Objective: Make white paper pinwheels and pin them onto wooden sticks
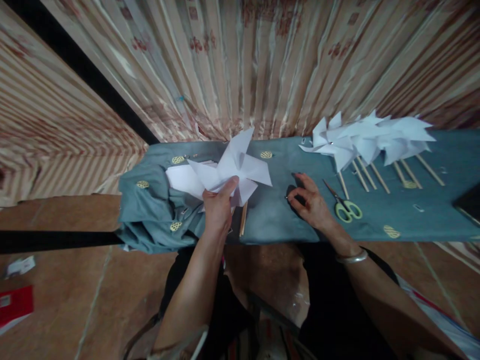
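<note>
My left hand (218, 207) grips a white paper pinwheel (245, 164), thumb on top near its centre and the other fingers hidden underneath. Folded white paper pieces (183, 180) lie to the left of it, partly covered. Just below the pinwheel, a few thin wooden sticks (243, 220) show beside my wrist. My right hand (311, 205) is over the cloth to the right, thumb and index finger pinched on a tiny shiny pin-like piece (287, 198), too small to make out fully. Green-handled scissors (348, 210) lie right of that hand.
Several white pinwheels on wooden sticks (378, 137) lie overlapped at the back right. A blue-green cloth (262, 230) covers the narrow table. A dark object (468, 205) sits at the right edge. Striped curtains (232, 65) hang behind; a red packet (15, 305) lies on the floor.
</note>
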`<state>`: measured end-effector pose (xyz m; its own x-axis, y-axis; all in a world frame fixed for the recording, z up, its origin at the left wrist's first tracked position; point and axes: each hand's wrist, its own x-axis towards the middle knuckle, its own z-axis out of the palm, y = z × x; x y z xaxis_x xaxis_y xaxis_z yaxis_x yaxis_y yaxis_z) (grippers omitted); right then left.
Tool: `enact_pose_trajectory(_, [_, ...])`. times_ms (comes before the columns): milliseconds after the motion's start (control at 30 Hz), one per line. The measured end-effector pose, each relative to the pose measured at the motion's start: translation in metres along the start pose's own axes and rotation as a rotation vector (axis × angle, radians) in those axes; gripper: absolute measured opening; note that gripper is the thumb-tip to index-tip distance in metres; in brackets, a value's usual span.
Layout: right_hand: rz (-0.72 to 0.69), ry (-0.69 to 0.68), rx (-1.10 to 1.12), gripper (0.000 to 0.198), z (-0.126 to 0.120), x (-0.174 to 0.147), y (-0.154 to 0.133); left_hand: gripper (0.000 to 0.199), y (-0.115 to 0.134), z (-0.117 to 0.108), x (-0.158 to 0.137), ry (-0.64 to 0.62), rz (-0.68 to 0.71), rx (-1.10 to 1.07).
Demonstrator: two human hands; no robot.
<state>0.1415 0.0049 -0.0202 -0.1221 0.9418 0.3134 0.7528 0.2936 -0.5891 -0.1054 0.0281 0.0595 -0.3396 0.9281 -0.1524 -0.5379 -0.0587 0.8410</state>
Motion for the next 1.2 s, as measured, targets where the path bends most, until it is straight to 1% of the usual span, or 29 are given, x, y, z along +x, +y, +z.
enact_pose_trajectory(200, [-0.03,0.02,-0.156,0.017,-0.014,-0.005,0.003,0.047,-0.015,0.014,-0.003,-0.019,-0.031,0.045])
enact_pose_trajectory(333, [-0.002,0.096,-0.195,0.025,-0.024,-0.005,-0.001,0.042,-0.021,0.021,-0.005,-0.023,-0.051,0.077])
enact_pose_trajectory(400, [0.026,0.11,-0.202,0.029,-0.025,-0.005,-0.008,0.041,-0.024,0.023,-0.007,-0.02,-0.07,0.085])
enact_pose_trajectory(500, [0.045,0.068,-0.224,0.028,-0.022,-0.004,-0.018,0.038,-0.031,0.026,-0.01,-0.026,-0.079,0.105])
enact_pose_trajectory(633, [0.007,-0.037,-0.3,0.023,-0.015,-0.004,-0.022,0.034,-0.04,0.026,-0.011,-0.048,-0.068,0.131])
enact_pose_trajectory(733, [-0.022,-0.087,-0.342,0.021,-0.014,-0.005,-0.022,0.034,-0.041,0.026,-0.012,-0.043,-0.064,0.149])
enact_pose_trajectory(833, [-0.039,-0.106,-0.389,0.022,-0.014,-0.006,-0.025,0.031,-0.039,0.027,-0.014,-0.045,-0.061,0.169])
enact_pose_trajectory(1000, [-0.07,-0.1,-0.507,0.026,-0.012,-0.008,-0.035,0.027,-0.039,0.027,-0.017,-0.062,-0.069,0.214])
enact_pose_trajectory(1100, [-0.087,-0.081,-0.486,0.025,-0.013,-0.01,-0.035,0.026,-0.042,0.026,-0.018,-0.062,-0.05,0.28])
enact_pose_trajectory(1200, [-0.059,-0.02,-0.378,0.022,-0.019,-0.014,-0.029,0.025,-0.047,0.026,-0.02,-0.064,-0.027,0.331])
